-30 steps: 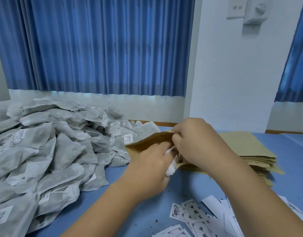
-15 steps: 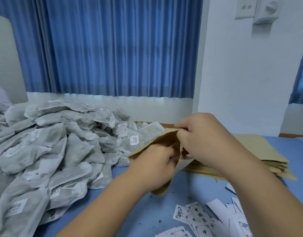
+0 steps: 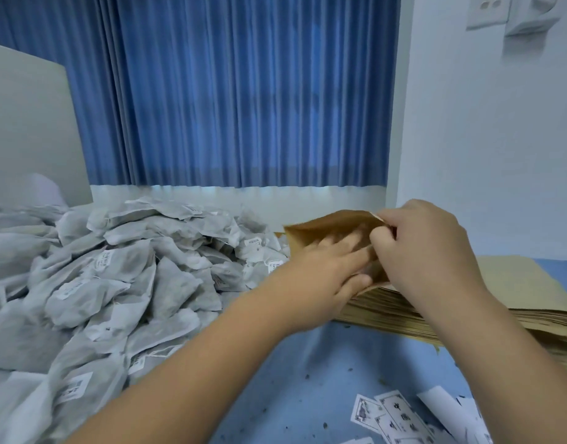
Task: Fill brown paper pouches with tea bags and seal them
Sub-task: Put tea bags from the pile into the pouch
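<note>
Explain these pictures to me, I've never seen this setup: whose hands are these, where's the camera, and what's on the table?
There is no machine: a person works with bare hands, and the one camera sits on their head, looking forward and down. The blue table holds a big heap of grey tea bags on the left, a stack of flat brown pouches on the right, and printed paper slips near the front. The right hand pinches the top edge of one brown pouch, held up above the stack. The left hand has its fingers stretched out against that pouch; blur hides whether they are inside it.
</note>
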`<state>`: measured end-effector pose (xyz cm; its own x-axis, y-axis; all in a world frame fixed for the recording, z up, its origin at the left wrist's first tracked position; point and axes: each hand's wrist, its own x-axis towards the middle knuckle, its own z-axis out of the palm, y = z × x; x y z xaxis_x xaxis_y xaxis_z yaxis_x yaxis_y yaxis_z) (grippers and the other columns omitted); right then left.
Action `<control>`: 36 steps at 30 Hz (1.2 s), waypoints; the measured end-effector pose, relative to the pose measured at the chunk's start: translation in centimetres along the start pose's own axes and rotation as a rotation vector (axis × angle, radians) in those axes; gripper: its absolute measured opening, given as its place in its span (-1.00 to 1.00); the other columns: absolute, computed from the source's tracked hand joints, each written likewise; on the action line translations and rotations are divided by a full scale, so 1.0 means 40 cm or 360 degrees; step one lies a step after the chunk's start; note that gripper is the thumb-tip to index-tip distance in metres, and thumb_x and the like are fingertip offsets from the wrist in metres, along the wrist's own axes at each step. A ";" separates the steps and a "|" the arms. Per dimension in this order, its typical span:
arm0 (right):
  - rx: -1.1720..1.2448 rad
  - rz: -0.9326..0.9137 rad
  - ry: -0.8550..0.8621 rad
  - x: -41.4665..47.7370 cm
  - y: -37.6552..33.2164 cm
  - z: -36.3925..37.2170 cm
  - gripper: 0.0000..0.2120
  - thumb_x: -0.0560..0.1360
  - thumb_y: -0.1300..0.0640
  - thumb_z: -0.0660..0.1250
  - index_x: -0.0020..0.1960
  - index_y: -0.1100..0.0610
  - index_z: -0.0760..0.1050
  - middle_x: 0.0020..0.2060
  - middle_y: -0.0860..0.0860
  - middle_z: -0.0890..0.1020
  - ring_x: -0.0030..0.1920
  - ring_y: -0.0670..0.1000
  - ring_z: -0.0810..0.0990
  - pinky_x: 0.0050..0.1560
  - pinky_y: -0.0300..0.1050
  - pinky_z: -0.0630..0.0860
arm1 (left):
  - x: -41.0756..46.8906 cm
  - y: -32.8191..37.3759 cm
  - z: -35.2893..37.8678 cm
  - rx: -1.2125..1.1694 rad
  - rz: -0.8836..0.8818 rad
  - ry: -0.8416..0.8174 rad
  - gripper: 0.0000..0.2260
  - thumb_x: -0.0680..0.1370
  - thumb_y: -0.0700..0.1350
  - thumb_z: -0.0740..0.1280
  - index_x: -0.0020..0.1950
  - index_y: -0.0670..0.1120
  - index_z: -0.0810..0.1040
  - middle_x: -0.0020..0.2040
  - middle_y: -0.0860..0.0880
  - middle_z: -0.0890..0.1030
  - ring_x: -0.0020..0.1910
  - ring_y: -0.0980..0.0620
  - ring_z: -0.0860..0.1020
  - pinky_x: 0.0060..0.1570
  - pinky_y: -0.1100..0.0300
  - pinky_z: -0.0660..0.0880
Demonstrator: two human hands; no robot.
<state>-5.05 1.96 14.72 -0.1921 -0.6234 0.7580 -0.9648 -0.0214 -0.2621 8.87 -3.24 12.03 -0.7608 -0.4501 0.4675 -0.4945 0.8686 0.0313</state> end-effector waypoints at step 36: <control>0.0438 0.0306 -0.0247 0.004 0.056 0.050 -0.77 0.40 0.16 0.24 -0.09 -0.01 0.65 -0.30 -0.04 0.56 -0.19 0.06 0.53 -0.22 -0.11 0.47 | -0.097 -0.052 -0.067 0.0407 0.0120 0.1324 -0.88 0.48 -0.15 0.30 -0.23 -0.14 0.57 -0.33 0.03 0.51 -0.43 0.04 0.43 -0.44 0.17 0.39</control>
<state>-6.87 0.24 13.05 -0.3153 -0.7471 0.5852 -0.8252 -0.0888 -0.5578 13.98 -2.73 12.52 -0.2909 -0.0090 0.9567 -0.6104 0.7717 -0.1784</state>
